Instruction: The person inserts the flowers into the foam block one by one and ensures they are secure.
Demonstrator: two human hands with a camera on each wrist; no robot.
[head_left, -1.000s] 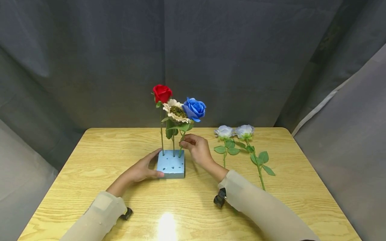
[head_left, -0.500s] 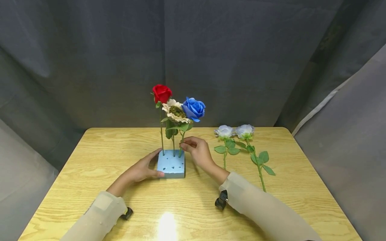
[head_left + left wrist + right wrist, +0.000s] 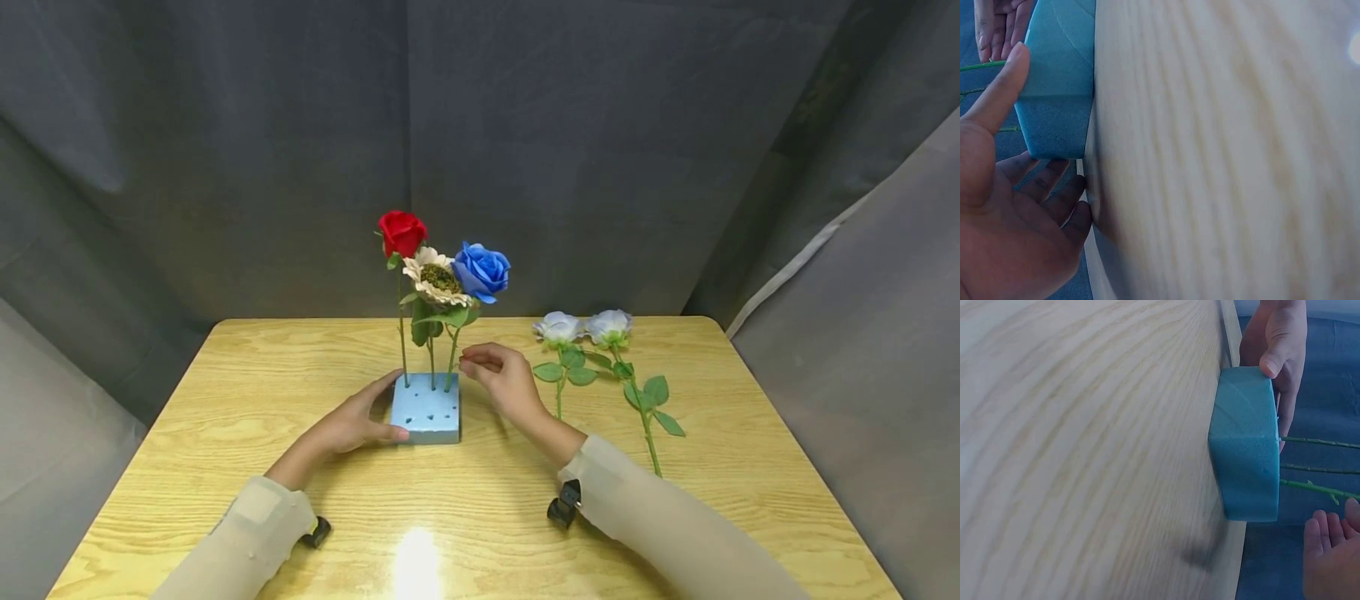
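Note:
A light-blue foam block (image 3: 425,407) with several holes sits on the table. My left hand (image 3: 351,427) holds it at the left side, thumb at the front corner and fingers behind; the left wrist view shows this thumb (image 3: 1004,87) on the block. Three artificial flowers stand in its back row: a red rose (image 3: 402,233), a cream daisy-like flower (image 3: 440,278) with a dark centre, and a blue rose (image 3: 482,272). Just right of the blue rose's stem (image 3: 1313,487), my right hand (image 3: 510,385) is apart from it, fingers loosely bent around nothing.
Two pale white-lilac roses lie on the right of the wooden table (image 3: 360,525), a left one (image 3: 559,330) and a right one (image 3: 609,328), with green leaves. The right forearm passes over their stem ends. A dark curtain (image 3: 480,150) hangs behind the table.
My right hand has let go of the blue rose's stem and moved slightly right and toward me. The left hand and block have stayed put.

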